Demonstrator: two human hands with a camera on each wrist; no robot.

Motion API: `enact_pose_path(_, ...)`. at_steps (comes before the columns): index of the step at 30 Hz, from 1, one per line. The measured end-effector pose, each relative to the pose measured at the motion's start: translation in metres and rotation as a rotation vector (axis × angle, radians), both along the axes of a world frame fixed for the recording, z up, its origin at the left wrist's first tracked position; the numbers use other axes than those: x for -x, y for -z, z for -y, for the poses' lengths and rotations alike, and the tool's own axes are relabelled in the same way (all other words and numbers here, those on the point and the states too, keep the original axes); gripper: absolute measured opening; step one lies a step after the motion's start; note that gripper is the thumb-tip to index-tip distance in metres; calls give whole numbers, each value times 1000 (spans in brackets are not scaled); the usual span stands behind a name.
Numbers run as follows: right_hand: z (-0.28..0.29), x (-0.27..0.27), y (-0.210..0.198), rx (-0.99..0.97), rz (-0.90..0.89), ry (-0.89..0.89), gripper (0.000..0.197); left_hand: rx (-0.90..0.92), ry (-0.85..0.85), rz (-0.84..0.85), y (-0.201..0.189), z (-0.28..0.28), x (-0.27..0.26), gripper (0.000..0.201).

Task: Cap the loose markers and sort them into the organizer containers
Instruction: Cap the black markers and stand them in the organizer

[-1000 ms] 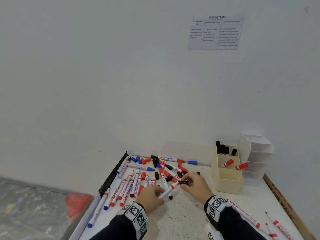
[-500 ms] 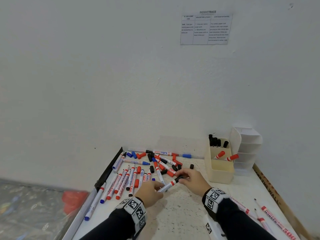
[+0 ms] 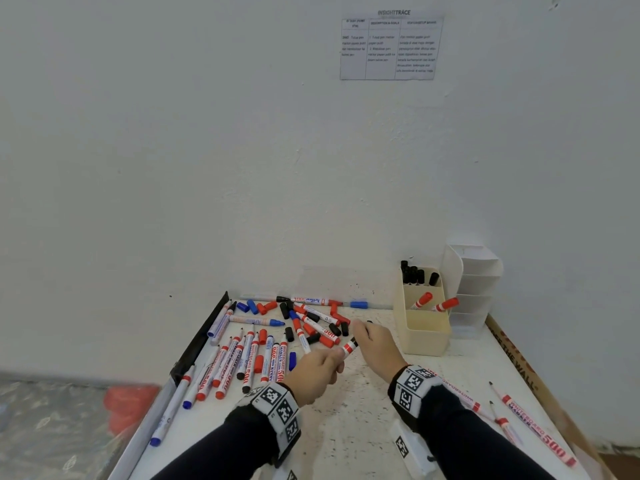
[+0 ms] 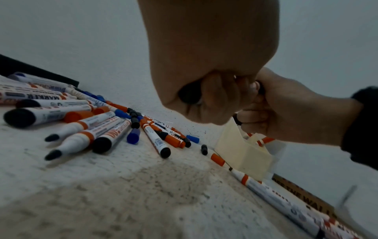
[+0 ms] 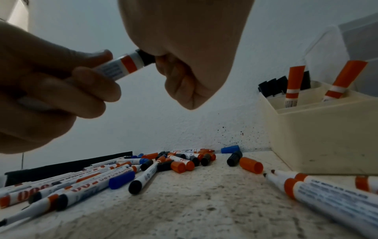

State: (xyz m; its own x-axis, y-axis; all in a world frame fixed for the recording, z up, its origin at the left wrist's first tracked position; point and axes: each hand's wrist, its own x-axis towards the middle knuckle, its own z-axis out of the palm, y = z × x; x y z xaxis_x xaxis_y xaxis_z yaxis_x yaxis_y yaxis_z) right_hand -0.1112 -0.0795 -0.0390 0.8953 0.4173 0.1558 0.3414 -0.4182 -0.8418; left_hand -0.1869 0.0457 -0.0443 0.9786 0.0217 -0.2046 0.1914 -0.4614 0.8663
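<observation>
Item in hand: our left hand (image 3: 317, 370) curls its fingers (image 5: 96, 90) round one marker (image 5: 122, 64), and our right hand (image 3: 375, 342) pinches a black cap (image 5: 146, 57) on its tip, seemingly being pressed home. Below and beyond the fingers, on the desk (image 3: 360, 403): many loose markers (image 3: 249, 362) and scattered caps (image 3: 263, 308), most uncapped, all unsorted. Farther right of our right-hand fingers: cream organizer (image 3: 424, 336), a few black- and red-capped markers filed; most work remains.
</observation>
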Motion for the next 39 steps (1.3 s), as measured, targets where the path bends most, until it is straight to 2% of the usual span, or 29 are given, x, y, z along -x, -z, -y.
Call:
enact_pose_path(3, 4, -2, -6, -41, 45, -47, 43, 235, 9, -145, -4, 0, -6, 42)
enact_pose_path(5, 6, -7, -6, -38, 71, -91, 40, 287, 12, -151, -3, -1, -11, 43)
enact_pose_path(7, 9, -13, -6, -30, 63, -118, 36, 264, 22, -92, -3, 2, -17, 43)
enact_pose_path(9, 14, -21, -9, -30, 39, -114, 32, 140, -15, -5, -5, 3, -23, 43)
enact_pose_path(11, 21, -31, -17, -23, 43, -96, 25, -166, -74, 82, 0, -2, -33, 44)
enact_pose_path(13, 29, -44, -29, -52, 69, -45, 14, -481, -160, 53, 9, -12, -45, 41)
enact_pose_path(15, 39, -61, -44, -120, 118, 67, 10, -609, -221, -150, 19, -20, -53, 48)
enact_pose_path(17, 52, -84, -58, -211, 168, 212, 11, -737, -213, -259, 25, -23, -57, 52)
enact_pose_path(20, 72, -115, -72, -185, 242, 370, 15, -859, -164, -274, 37, -26, -65, 49)
enact_pose_path(24, 91, -138, -78, -121, 289, 490, 19, -931, -97, -279, 45, -26, -72, 39)
enact_pose_path(28, 97, -145, -75, -73, 343, 555, 22, -898, -141, -246, 45, -26, -74, 33)
enact_pose_path(30, 96, -147, -70, -3, 349, 519, 23, -839, -161, -240, 43, -27, -74, 28)
enact_pose_path(33, 93, -148, -59, 102, 371, 424, 24, -689, -200, -231, 42, -30, -74, 26)
enact_pose_path(36, 88, -150, -50, 139, 417, 414, 20, -538, -279, -218, 41, -35, -73, 29)
enact_pose_path(39, 85, -160, -39, 264, 304, 397, 23, -426, -375, -220, 36, -41, -72, 34)
